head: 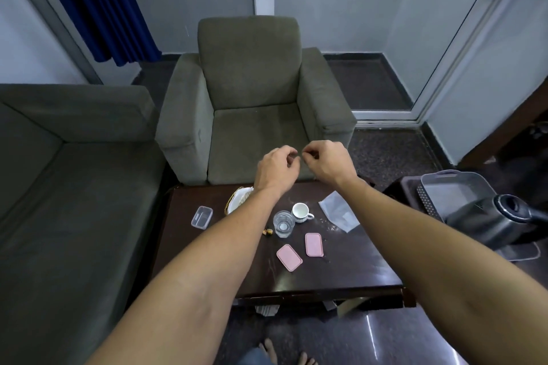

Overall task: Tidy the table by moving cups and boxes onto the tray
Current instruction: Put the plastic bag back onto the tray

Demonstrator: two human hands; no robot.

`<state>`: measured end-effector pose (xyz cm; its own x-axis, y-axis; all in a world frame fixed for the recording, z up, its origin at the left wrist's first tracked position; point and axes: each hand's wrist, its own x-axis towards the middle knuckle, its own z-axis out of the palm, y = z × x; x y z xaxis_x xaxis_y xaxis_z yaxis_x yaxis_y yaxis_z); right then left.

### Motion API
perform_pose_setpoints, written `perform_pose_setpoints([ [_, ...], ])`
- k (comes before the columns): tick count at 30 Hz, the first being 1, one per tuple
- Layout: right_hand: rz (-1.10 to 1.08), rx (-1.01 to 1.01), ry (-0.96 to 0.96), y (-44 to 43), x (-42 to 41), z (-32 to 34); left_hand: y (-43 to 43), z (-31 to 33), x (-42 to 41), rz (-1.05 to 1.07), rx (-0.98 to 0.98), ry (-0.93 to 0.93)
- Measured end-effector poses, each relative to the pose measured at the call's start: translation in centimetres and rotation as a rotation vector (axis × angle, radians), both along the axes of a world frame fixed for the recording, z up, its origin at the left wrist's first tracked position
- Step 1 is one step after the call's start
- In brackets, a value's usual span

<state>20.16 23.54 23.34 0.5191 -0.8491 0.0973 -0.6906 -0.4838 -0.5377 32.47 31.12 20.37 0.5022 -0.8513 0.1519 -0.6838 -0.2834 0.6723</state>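
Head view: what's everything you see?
table: 1, dark brown, centre
cup: 1, white, mid-table
glass: 1, clear, beside cup
box: 1, clear, table left
lids: 2, pink, table front
bag: 1, clear, table right
basket: 1, pale, behind left arm
tray: 1, grey, right of table
kettle: 1, black, by tray
armchair: 1, grey-green, beyond table
sofa: 1, grey-green, left
curtain: 1, blue, upper left
left hand: 1, bare, raised, fingers curled
right hand: 1, bare, raised, fingers curled
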Motion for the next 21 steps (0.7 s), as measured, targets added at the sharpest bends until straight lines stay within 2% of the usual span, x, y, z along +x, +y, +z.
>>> perform_pose_setpoints([
  [8, -0.112, 0.062, 0.034, -0.2, -1.8, -2.2, -2.1, -1.7, -1.4, -0.078, 0.015, 0.052],
  [21, -0.243, 0.209, 0.093, -7.2, -7.3, -11.5, -10.7, -9.9, -6.8, -0.200, 0.184, 0.124],
])
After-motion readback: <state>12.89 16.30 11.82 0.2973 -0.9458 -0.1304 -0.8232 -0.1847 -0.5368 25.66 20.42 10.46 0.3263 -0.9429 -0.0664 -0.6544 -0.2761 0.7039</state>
